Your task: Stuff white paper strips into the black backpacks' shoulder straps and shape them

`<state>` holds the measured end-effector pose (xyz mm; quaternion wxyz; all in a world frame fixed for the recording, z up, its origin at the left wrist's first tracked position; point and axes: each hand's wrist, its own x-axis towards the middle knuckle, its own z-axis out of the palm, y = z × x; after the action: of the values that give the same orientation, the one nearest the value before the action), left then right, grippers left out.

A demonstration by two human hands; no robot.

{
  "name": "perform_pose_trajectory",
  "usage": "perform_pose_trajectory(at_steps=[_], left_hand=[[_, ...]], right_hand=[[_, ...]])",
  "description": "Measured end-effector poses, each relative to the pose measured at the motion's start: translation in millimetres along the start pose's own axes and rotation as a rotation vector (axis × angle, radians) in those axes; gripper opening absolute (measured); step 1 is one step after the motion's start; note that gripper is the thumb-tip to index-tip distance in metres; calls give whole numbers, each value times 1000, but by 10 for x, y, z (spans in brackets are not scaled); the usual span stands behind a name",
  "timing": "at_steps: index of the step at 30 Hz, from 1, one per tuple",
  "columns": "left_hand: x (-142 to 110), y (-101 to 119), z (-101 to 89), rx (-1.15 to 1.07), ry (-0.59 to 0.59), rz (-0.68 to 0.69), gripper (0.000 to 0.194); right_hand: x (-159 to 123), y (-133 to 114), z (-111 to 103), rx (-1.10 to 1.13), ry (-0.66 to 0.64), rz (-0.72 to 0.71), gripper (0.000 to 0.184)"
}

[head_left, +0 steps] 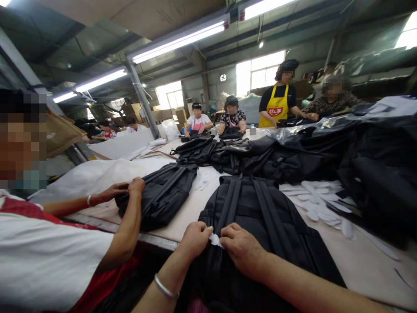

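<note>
On the table (384,271), the black backpack (253,217) lies near me, straps up, likely so its left edge is within easy reach. My right hand (243,251) and left hand (196,239) meet there, fingertips pressed together, pinching a small white piece (215,239) from either side, seemingly to steady it.

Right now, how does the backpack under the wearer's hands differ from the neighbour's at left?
The wearer's backpack looks larger in view than the neighbour's backpack.
The left hand and right hand hold a white piece over the wearer's backpack; neighbour's hands sit at the neighbour's backpack's left end.
Both are black, straps facing up.
</note>
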<state>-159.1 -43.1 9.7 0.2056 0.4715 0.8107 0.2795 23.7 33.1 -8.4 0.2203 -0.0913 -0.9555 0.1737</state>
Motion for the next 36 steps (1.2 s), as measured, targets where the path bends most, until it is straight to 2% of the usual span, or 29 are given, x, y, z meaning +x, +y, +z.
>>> perform_pose_trajectory(at_steps=[5, 7, 9, 10, 12, 14, 16, 18, 20, 24, 27, 29, 32, 34, 36], left_hand=[[-39, 59, -93, 248, 32, 93, 36], [-118, 16, -131, 235, 6, 86, 38], [-200, -30, -157, 116, -46, 46, 42], [-234, -44, -161, 40, -84, 14, 43], [-281, -40, -148, -69, -161, -20, 45], [-298, 2, -109, -94, -196, 19, 45], [-296, 63, -52, -75, -192, 68, 46], [-294, 120, 10, -85, -196, 94, 48], [-304, 163, 66, -109, -194, 112, 50], [-363, 185, 146, -78, -88, 79, 49], [-393, 148, 184, -104, -37, 73, 48], [-386, 111, 199, -258, -61, 48, 46], [-349, 67, 204, -591, -121, -115, 49], [-326, 53, 200, -650, -109, -176, 53], [-309, 44, 197, -602, -80, -159, 55]], right_hand=[[-48, -24, -41, 107, 24, 24, 26], [-80, -41, -82, 203, 101, 106, 25], [-104, -60, -110, 308, 192, 309, 19], [-111, -75, -116, 372, 193, 465, 16], [-112, -123, -111, 576, 52, 820, 16], [-96, -194, -93, 848, -132, 1071, 23], [-61, -268, -74, 1043, -212, 1204, 35], [-5, -314, -56, 1113, -188, 1307, 45], [59, -324, -31, 1139, -137, 1392, 46], [132, -287, 62, 1214, -24, 1315, 37], [118, -272, 154, 1231, 24, 1232, 41], [96, -271, 212, 1266, 63, 1175, 48], [66, -267, 286, 1396, 114, 1100, 59], [50, -253, 325, 1466, 126, 1054, 62], [38, -232, 354, 1504, 120, 1013, 62]])
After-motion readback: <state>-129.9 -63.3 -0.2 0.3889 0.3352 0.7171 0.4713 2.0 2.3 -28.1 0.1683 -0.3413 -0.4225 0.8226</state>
